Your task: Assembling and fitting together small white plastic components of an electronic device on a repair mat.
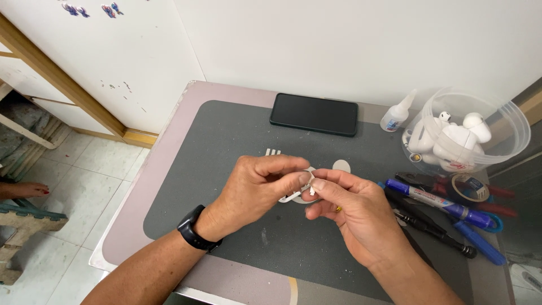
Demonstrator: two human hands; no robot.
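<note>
My left hand (pixel 257 189) and my right hand (pixel 353 212) meet over the middle of a dark grey mat (pixel 226 147). Together they pinch a small white plastic part (pixel 296 195), thin and curved, mostly hidden by the fingertips. My left wrist carries a black watch (pixel 195 229), and a gold ring shows on my right hand. A small white pronged piece (pixel 272 151) and a pale oval disc (pixel 341 166) lie on the mat just beyond my fingers.
A black phone (pixel 314 114) lies at the mat's far edge. To the right stand a small glue bottle (pixel 396 116), a clear tub of white earbud cases (pixel 466 138), a blue marker (pixel 437 201), a tape roll (pixel 470 186) and hand tools (pixel 446 234). Someone's foot (pixel 25 189) shows at far left.
</note>
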